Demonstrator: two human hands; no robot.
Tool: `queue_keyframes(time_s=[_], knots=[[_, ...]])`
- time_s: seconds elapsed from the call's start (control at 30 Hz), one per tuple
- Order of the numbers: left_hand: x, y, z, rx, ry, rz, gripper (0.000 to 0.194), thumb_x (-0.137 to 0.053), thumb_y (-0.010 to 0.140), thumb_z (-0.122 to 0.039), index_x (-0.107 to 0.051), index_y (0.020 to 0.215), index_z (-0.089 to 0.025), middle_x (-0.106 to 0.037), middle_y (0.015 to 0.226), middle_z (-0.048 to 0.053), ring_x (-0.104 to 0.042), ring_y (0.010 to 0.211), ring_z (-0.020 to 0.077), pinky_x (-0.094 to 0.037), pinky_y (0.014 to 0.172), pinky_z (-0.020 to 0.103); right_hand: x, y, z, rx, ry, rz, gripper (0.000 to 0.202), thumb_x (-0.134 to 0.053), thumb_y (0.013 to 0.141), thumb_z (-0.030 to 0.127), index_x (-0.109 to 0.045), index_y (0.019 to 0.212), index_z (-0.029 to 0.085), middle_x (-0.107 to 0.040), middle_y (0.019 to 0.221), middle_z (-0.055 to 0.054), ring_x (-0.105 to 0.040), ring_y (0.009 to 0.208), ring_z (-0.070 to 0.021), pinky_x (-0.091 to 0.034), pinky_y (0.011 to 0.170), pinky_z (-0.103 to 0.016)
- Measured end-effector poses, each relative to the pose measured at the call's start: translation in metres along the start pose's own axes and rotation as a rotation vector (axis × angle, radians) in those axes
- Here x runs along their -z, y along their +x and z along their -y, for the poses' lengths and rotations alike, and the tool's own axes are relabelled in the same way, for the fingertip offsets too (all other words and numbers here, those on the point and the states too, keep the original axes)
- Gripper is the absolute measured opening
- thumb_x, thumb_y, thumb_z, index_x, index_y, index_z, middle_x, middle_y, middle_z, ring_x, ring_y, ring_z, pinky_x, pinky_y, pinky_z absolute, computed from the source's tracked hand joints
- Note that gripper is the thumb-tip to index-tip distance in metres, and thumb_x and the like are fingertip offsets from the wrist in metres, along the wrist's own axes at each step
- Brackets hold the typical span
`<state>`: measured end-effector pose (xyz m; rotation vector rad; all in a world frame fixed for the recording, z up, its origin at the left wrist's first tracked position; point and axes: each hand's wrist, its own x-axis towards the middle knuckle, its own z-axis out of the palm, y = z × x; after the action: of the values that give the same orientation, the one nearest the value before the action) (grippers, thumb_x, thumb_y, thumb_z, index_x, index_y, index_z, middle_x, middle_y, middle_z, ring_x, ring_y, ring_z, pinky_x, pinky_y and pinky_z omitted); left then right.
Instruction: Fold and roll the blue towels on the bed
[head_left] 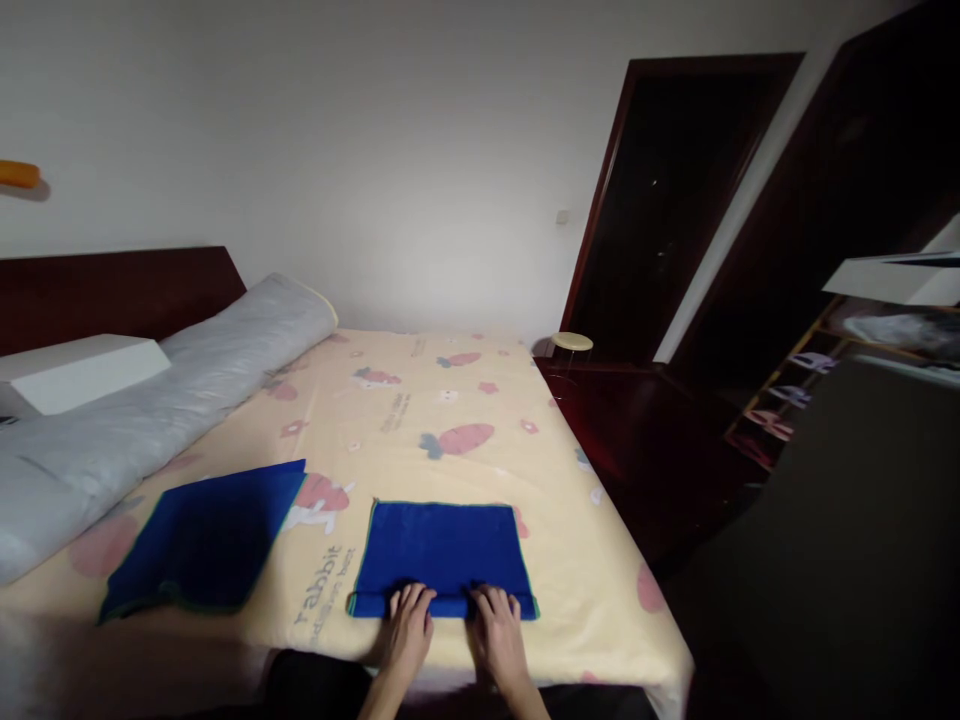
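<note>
A blue cloth with green stitched edges lies spread on the bed, its near edge turned over into a narrow roll. My left hand is on the left half of that roll, fingers curled over it. On the right half, my right hand grips the roll in the same way, a short gap apart from the left. My thumbs are mostly hidden. To the left, a second blue cloth with a green edge lies slightly rumpled, touched by neither hand.
The bed sheet is pale yellow with carrot and rabbit prints. A long grey bolster-like roll and a white box lie along the headboard. Past the bed's right edge are a round stool and a rack holding shoes.
</note>
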<state>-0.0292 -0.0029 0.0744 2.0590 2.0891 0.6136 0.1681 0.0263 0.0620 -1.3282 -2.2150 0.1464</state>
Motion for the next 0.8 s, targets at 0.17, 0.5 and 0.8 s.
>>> queue_keyframes(time_s=[0.17,0.5,0.8], knots=[[-0.001,0.004,-0.005,-0.005,-0.027,-0.013,0.034,-0.036,0.09,-0.013,-0.066,0.097,-0.029,-0.068,0.105,0.0,-0.058,0.108,0.0171,-0.036,0.098,0.038,0.0,0.009,0.014,0.036,0.078,0.084,0.025,-0.05,0.087,0.018,-0.061,0.107,0.027,-0.064,0.102,-0.003,-0.055,0.096,-0.0216,-0.038,0.088,-0.038],[-0.008,0.005,0.037,0.088,0.145,-0.044,0.049,-0.032,0.09,-0.014,-0.058,0.127,-0.032,-0.061,0.135,0.004,-0.05,0.126,0.0199,-0.036,0.102,0.044,-0.008,0.002,-0.018,-0.072,-0.032,-0.023,0.028,-0.047,0.094,0.033,-0.061,0.118,0.031,-0.064,0.116,-0.006,-0.057,0.106,-0.0256,-0.039,0.092,-0.044],[-0.019,0.006,-0.007,-0.06,0.01,0.044,0.047,-0.031,0.088,-0.009,-0.066,0.115,-0.027,-0.067,0.122,0.004,-0.056,0.116,0.016,-0.039,0.104,0.036,-0.01,0.015,0.02,0.096,0.142,0.18,0.035,-0.036,0.098,0.027,-0.056,0.128,0.029,-0.066,0.121,-0.004,-0.058,0.112,-0.0174,-0.035,0.103,-0.038]])
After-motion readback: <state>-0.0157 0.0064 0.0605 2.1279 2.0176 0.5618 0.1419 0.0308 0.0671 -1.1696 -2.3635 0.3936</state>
